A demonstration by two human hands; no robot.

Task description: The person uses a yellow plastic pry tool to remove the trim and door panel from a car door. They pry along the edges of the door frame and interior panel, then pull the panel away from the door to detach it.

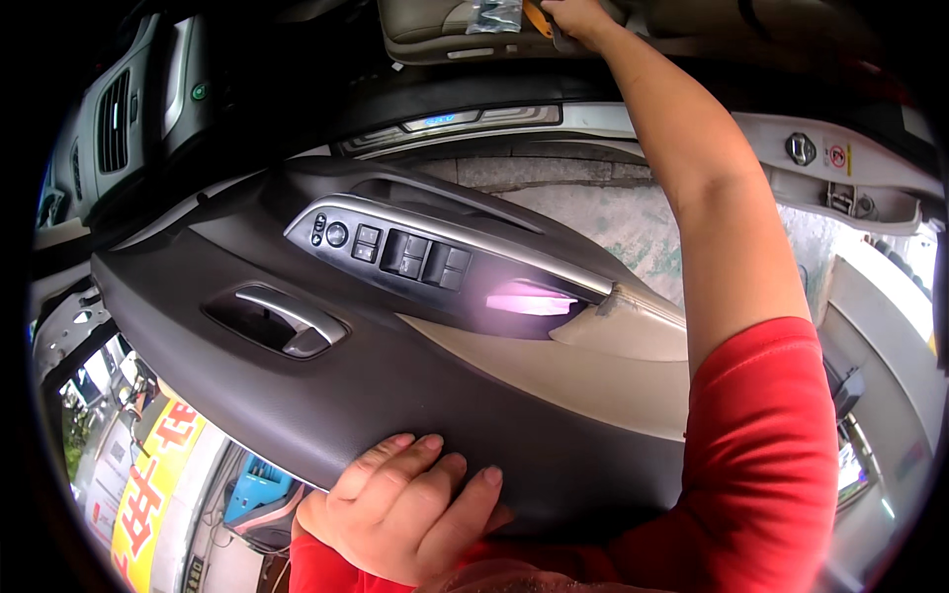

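My left hand (415, 504) rests on the upper edge of a dark brown car door panel (395, 395), its fingers slightly bent and the thumb apart. My right arm reaches across the panel to the far side. There, at the top edge of the picture, my right hand (583, 22) is closed around a small orange and grey tool (537, 20), partly cut off by the frame. Beside it a clear plastic bag (494, 16) lies on a beige car seat (425, 30). The panel carries a window switch plate (381, 252) and a silver inner door handle (287, 314).
A lit sill plate (455, 121) runs along the door opening. The beige armrest (623, 336) sits at the panel's right. A dashboard air vent (114, 121) shows at the far left. Lower left, beyond the door, are a blue tool case (255, 486) and a yellow banner (153, 484).
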